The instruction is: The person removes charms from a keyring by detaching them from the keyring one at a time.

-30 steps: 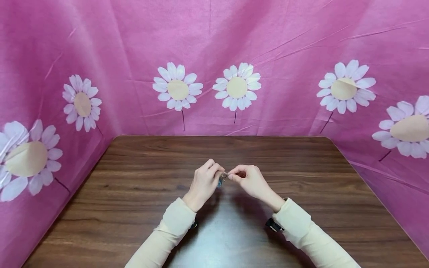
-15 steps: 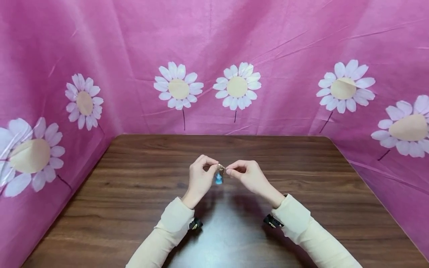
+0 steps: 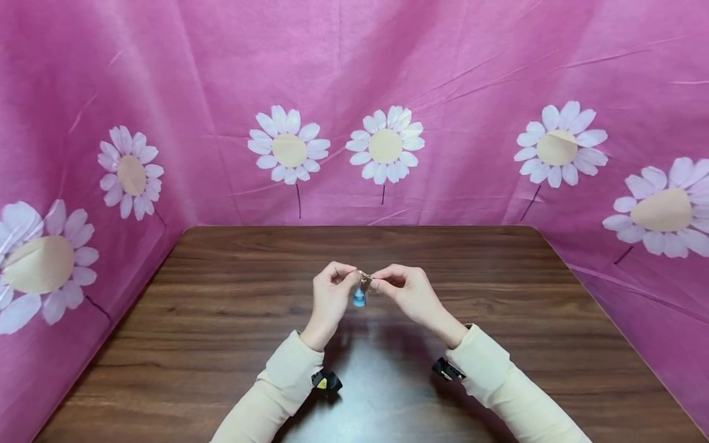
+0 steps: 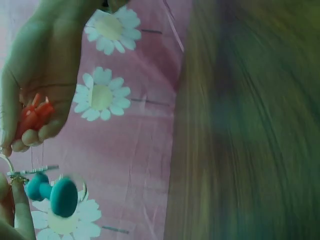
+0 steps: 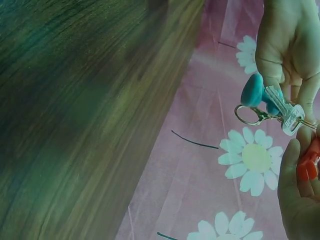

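Note:
Above the table, both hands meet at a metal key ring [image 3: 362, 274]. My left hand [image 3: 330, 296] pinches it between thumb and index finger, and my right hand [image 3: 414, 294] pinches its other side. From the ring hang a teal dumbbell-shaped charm [image 4: 64, 196] and a silver key [image 5: 292, 118]. A second, smaller ring with a clasp [image 5: 246, 114] dangles beside the charm in the right wrist view. The curled lower fingers of the right hand also hold a small orange-red thing [image 4: 35, 117] against the palm; its kind is partly hidden by the fingers.
A brown wood-grain table [image 3: 232, 344] lies beneath the hands. Pink cloth [image 3: 465, 49] printed with white daisies surrounds its back and sides. Both forearms wear cream sleeves, with black wrist cameras [image 3: 327, 380] strapped underneath.
The left hand has turned and shifted slightly left, its thumb and index now plainly at the ring. The teal charm, half hidden before, now hangs in view between the hands.

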The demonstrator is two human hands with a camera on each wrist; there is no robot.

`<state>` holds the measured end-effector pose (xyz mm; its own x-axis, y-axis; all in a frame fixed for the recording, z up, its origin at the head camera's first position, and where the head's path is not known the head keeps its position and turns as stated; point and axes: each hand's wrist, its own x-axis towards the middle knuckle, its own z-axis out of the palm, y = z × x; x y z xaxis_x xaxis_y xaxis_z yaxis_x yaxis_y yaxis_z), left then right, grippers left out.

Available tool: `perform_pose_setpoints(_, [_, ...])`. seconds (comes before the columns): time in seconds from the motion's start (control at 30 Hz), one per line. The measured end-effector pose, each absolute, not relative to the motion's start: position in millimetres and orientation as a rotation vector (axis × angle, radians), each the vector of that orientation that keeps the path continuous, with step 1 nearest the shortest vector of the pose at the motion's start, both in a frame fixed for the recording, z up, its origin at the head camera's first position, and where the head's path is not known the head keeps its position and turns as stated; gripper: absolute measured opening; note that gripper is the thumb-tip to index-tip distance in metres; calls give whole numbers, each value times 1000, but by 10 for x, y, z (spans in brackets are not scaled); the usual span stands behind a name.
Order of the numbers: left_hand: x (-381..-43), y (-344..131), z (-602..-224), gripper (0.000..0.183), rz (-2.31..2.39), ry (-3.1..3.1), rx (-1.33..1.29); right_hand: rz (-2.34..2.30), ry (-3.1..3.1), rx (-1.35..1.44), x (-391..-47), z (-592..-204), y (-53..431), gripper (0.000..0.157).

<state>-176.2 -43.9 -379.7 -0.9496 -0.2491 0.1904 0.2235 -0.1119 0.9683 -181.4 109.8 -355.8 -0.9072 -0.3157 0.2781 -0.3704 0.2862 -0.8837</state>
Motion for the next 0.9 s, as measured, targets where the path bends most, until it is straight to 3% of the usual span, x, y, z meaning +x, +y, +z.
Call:
perform_pose_setpoints(0.2, [-1745,-422,-3792,8,-2279,-1780,96,1679,-2470,677,-1821,-3555,1111,11])
perform_pose_setpoints(0.53, [-1692,-499,-3881,12,-2141,-2005,-36,1591,-2579,761,-1795,-3665,1225,21])
perform_pose_setpoints(0.9, [-1753,-549,-3952,6,-1682,-2403,-341,1319,-2607,782,-1794,-3559,1196,7])
